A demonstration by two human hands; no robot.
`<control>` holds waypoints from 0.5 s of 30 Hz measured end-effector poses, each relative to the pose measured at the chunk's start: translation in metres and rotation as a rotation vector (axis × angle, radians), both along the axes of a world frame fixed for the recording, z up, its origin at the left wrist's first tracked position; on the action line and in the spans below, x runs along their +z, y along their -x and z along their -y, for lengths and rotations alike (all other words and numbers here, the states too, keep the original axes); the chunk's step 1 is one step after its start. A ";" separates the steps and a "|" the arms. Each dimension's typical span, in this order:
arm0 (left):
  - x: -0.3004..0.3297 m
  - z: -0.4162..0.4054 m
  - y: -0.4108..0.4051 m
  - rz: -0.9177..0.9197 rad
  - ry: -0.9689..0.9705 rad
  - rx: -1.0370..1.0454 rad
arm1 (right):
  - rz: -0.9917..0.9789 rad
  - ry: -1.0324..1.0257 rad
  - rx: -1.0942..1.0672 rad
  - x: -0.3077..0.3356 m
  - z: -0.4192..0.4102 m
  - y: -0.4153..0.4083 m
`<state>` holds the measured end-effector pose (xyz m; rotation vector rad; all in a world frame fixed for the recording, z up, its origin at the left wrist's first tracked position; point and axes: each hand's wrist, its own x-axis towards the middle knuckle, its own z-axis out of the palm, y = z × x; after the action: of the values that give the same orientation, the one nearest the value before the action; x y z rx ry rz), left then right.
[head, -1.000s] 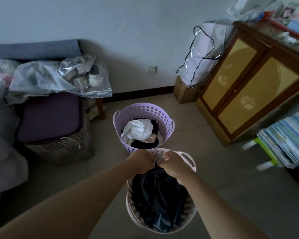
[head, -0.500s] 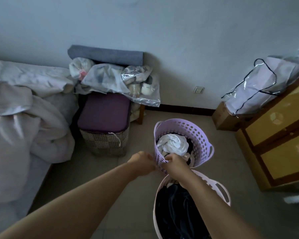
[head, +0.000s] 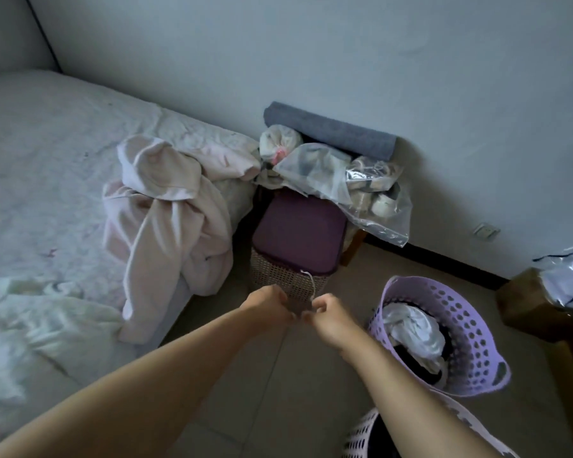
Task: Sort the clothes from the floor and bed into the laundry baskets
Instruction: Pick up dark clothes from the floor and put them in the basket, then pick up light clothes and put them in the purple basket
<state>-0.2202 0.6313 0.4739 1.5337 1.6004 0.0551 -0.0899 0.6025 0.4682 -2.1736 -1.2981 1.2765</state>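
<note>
My left hand [head: 267,304] and my right hand [head: 328,314] hover close together over the floor, fingers curled, with nothing plainly held between them. To the right stands the purple laundry basket [head: 463,312], with white cloth [head: 414,328] on top of dark clothes inside. The white laundry basket [head: 361,436] peeks in at the bottom edge, partly hidden by my right forearm. A pale pink garment [head: 169,219] hangs over the corner of the bed [head: 47,153]. A white garment [head: 47,309] lies on the bed's near left side.
A wicker hamper with a purple lid [head: 298,233] stands just beyond my hands, against the bed's corner. Clear plastic bags [head: 344,183] and a grey roll [head: 331,130] pile up behind it by the wall. A wooden box [head: 536,305] sits at the right.
The view swung left from the baskets toward the bed. Both hands left the white basket's dark garment and now hang curled over the floor in front of the hamper.
</note>
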 end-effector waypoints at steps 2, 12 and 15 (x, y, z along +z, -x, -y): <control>-0.001 -0.007 0.035 0.003 0.018 0.053 | 0.020 -0.005 0.043 0.001 -0.012 0.032; 0.000 -0.027 0.207 -0.009 0.027 0.320 | 0.044 -0.029 0.254 0.006 -0.060 0.191; -0.004 -0.028 0.244 0.026 0.066 0.427 | 0.037 -0.022 0.322 0.005 -0.068 0.225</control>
<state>-0.4642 0.6593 0.4698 1.1154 1.8642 0.2533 -0.3145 0.6709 0.4737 -2.0400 -1.7230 1.3298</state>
